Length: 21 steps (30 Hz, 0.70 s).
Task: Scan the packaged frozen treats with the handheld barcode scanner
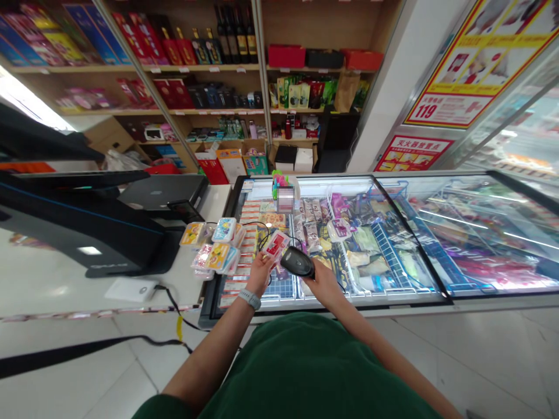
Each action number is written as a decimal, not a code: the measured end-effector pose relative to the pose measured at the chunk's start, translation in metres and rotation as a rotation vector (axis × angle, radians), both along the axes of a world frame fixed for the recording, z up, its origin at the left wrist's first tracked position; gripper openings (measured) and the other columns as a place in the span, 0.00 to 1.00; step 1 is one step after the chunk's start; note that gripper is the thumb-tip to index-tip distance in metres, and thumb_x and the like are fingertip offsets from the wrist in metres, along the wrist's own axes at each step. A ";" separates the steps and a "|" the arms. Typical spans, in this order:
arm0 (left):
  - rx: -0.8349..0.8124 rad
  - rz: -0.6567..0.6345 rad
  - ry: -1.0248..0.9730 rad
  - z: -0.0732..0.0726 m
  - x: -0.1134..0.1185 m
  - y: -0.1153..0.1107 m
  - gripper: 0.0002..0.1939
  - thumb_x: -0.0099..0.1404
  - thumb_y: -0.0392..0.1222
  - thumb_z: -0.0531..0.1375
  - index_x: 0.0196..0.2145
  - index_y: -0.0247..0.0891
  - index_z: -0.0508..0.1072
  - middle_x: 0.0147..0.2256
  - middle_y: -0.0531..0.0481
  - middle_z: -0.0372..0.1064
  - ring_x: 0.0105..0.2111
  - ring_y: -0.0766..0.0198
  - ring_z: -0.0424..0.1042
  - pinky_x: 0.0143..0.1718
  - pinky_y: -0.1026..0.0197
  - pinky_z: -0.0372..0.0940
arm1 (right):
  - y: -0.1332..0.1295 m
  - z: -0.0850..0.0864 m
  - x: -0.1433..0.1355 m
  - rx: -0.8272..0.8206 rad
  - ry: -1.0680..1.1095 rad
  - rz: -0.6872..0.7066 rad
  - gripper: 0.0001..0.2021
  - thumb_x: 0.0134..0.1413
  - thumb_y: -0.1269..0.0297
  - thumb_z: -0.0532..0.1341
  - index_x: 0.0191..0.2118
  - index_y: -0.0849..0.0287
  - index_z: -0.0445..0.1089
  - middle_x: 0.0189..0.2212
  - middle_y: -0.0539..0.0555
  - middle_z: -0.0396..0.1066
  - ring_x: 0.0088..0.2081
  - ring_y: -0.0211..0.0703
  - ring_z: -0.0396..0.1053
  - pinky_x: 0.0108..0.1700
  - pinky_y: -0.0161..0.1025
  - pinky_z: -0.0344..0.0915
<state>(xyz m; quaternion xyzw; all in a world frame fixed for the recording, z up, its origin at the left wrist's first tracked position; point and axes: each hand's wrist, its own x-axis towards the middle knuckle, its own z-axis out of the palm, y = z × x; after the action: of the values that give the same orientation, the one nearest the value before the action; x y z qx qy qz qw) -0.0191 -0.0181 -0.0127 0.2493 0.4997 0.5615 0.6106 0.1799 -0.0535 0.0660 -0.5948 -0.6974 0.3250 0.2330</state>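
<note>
My left hand (pixel 261 273) is closed on the edge of a small flat pack with a red and white label (pixel 276 244), held up over the freezer's glass top. In my right hand (pixel 325 282) is a black barcode scanner (pixel 297 262), its head tilted toward the pack and close beside it. Left of my hands, several similar small packs with orange, blue and pink labels (pixel 218 256) lie in stacks where the counter meets the freezer. Another clear pack with a purple label (pixel 339 230) rests on the glass to the right.
A chest freezer (pixel 349 301) full of frozen goods stretches to the right. On the left counter stand a black checkout terminal (pixel 82 227) and a white device (pixel 131 289) with a cable. Shelves (pixel 205 68) of bottles and boxes stand behind.
</note>
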 end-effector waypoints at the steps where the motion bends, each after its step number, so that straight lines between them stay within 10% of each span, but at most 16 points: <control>1: 0.000 0.001 -0.004 0.000 0.000 0.000 0.22 0.47 0.42 0.69 0.40 0.39 0.68 0.36 0.50 0.75 0.34 0.66 0.73 0.40 0.61 0.64 | 0.000 0.000 0.000 0.001 -0.003 0.001 0.14 0.50 0.70 0.60 0.45 0.61 0.66 0.41 0.59 0.72 0.44 0.51 0.70 0.44 0.40 0.62; 21: -0.082 0.154 -0.104 -0.019 -0.014 0.006 0.14 0.50 0.37 0.68 0.35 0.38 0.71 0.36 0.51 0.74 0.34 0.67 0.73 0.39 0.63 0.67 | -0.001 0.003 0.001 -0.018 -0.022 0.015 0.14 0.51 0.70 0.60 0.46 0.61 0.65 0.41 0.59 0.72 0.44 0.50 0.70 0.43 0.40 0.62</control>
<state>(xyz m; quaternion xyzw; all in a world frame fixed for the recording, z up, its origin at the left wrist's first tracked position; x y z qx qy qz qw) -0.0329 -0.0122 -0.0314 0.1557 0.5077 0.5979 0.6005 0.1806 -0.0546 0.0687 -0.5953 -0.7013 0.3265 0.2173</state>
